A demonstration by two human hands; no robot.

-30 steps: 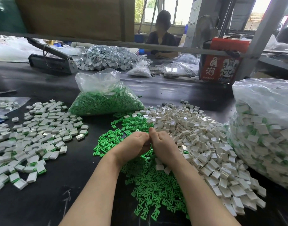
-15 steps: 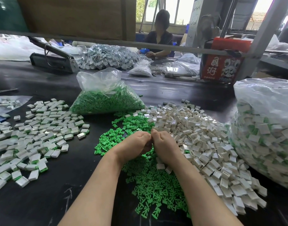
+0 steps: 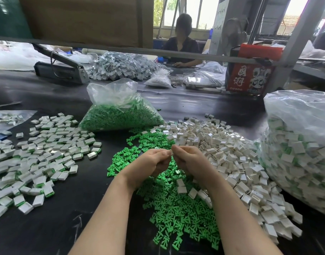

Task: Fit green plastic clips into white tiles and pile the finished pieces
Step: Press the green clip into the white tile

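Both hands meet above the loose green clips (image 3: 178, 208) on the black counter (image 3: 47, 232). Left hand (image 3: 148, 164) and right hand (image 3: 192, 161) have fingers curled inward, thumb tips nearly touching, pinching a small pale piece (image 3: 171, 152) between them. Only a sliver of it shows; likely a white tile with a clip going in, but whether the clip is seated cannot be told.

Risks, as judged from here:
- Piece is tiny and mostly buried in the fingers. A skewed push could seat the clip crooked or pop it out of the grip.
- If dropped, it falls among the loose clips or the heap of empty white tiles (image 3: 231, 157) just to the right, and an unfinished piece would be hard to find again.
- Finished pieces (image 3: 43, 155) lie spread well apart to the left. A careless toss could land short in the clips or mix with the empties.
- The bag of green clips (image 3: 119, 115) sits just behind the work spot; the big bag of finished pieces (image 3: 297, 153) lies at the right edge. Forearms hover low over the clip scatter, so a sweep of the wrist could drag clips off toward the near edge.

Pose: both forearms reach forward and converge, wrists raised off the counter, backs of the hands up, knuckles bent.
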